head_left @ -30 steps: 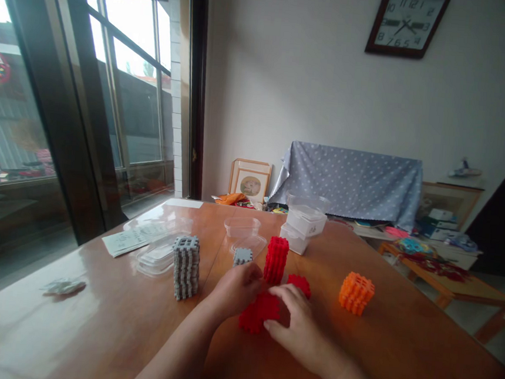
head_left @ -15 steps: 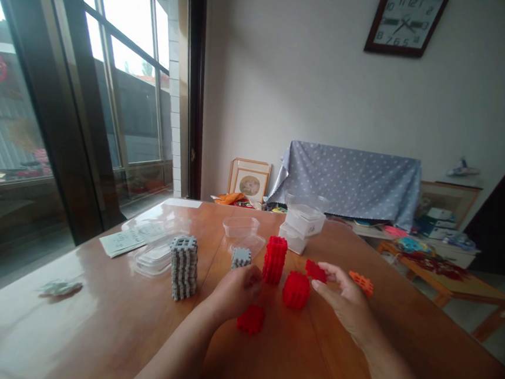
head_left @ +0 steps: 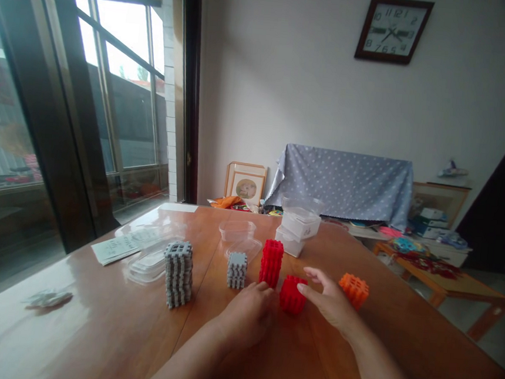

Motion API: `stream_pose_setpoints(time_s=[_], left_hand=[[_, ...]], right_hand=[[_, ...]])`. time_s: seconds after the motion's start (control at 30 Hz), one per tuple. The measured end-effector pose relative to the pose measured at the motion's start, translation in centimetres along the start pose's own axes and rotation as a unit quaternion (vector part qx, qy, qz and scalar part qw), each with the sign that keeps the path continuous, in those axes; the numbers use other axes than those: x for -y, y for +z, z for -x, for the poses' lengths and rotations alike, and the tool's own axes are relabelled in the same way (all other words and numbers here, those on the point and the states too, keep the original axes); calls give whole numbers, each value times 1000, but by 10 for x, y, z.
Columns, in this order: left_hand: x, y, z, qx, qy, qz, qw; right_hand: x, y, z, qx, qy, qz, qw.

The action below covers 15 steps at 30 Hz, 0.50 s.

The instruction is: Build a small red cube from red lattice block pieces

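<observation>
My left hand [head_left: 250, 313] is low over the table with its fingers curled downward, just in front of the tall stack of red notched plastic tiles [head_left: 271, 263]. Whatever lies under those fingers is hidden. To its right, a shorter stack of red tiles [head_left: 291, 296] stands on the table. My right hand [head_left: 325, 296] hovers at that stack's right side, thumb and fingers apart, with no tile visible between them. The thumb tip overlaps the stack's edge; I cannot tell whether it touches. Behind the right hand is a stack of orange tiles [head_left: 353, 290].
A tall grey tile stack [head_left: 178, 274] and a short grey one [head_left: 237, 271] stand to the left. Clear plastic tubs [head_left: 300, 223], a clear container [head_left: 237, 232], lids [head_left: 149, 263], paper sheets [head_left: 119, 247] and a small clear packet [head_left: 48, 299] lie around the brown table [head_left: 103, 330].
The red tile in my right hand is no longer seen there; the hand has moved left to the short red stack. My left hand has come down over where a loose red tile lay.
</observation>
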<state>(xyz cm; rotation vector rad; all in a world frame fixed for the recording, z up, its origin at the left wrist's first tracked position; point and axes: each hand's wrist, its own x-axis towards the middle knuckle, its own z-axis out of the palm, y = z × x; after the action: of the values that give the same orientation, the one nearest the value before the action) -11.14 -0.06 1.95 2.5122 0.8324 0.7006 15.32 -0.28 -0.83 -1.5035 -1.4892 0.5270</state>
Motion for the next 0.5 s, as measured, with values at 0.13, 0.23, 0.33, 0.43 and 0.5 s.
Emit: stream_pose_setpoints(time_s=[0.13,0.23,0.33,0.43,0.5], left_hand=[[-5,4,-1,14,14,-10,1000],[-7,4,-1,29,15,-15,999],[-9,3,-2,42,9,-29,999],[-11,2,-2,46,5,-41,998],[-12,2,-2,49,3,-45,998]], right_hand=[[2,2,-2,14,22,-74,997],[2,6,-6,-5,35,-114,993],[1,8,-10,-42,46,-109,992],[2,8,-15,-51,45,-82,994],[3,7,-18,-39,43,-69,996]])
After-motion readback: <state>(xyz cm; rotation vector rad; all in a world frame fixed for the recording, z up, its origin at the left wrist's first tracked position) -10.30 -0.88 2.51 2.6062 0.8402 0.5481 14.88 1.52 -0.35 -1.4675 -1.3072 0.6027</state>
